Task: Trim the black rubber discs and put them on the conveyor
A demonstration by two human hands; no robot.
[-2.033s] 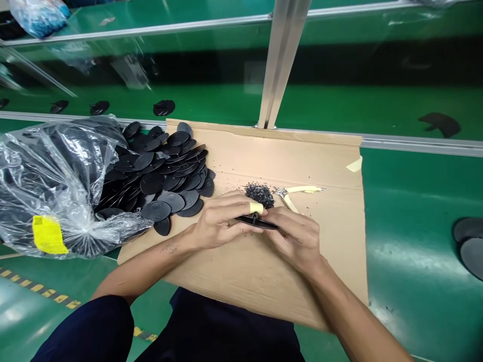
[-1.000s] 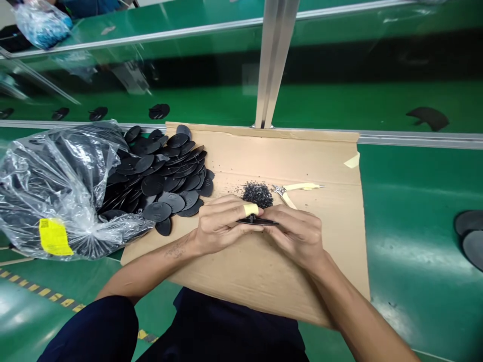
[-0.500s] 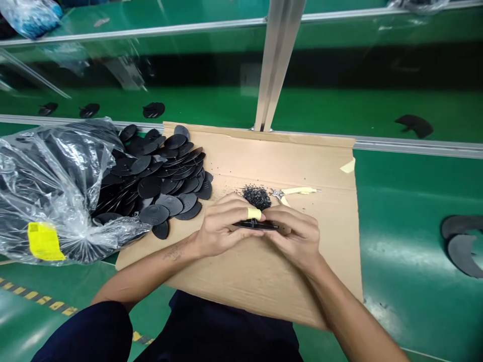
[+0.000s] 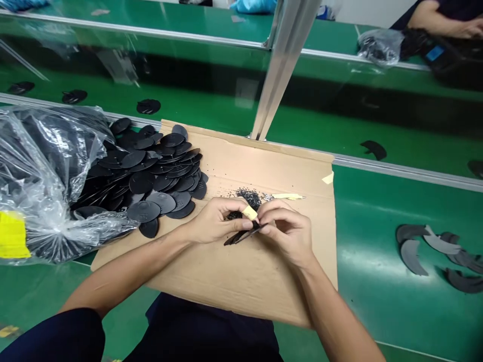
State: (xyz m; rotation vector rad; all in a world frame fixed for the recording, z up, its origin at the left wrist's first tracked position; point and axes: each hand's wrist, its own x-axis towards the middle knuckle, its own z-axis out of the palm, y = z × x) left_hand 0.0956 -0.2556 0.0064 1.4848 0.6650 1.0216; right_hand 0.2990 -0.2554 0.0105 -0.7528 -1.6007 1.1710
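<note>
Above the cardboard sheet, my left hand and my right hand come together on a thin black plastic piece. Both hands are closed, pinching it between thumbs and fingers; the fingers hide part of it. Yellow tape wraps a finger of my left hand. Just beyond the fingers lies a heap of small black scraps. Yellow-handled nippers rest behind my right hand, their lower part hidden by it. To the left is a large pile of flat black oval pieces.
A clear plastic bag with a yellow label sits at the left. Curved black pieces lie on the green table at the right. A metal post rises behind the cardboard. Another person's arm shows at the upper right.
The black piece has gone from nearly level to tilted, its left end lower and nearer to me. My camera view has turned right, bringing more curved pieces and another person's arm into sight.
</note>
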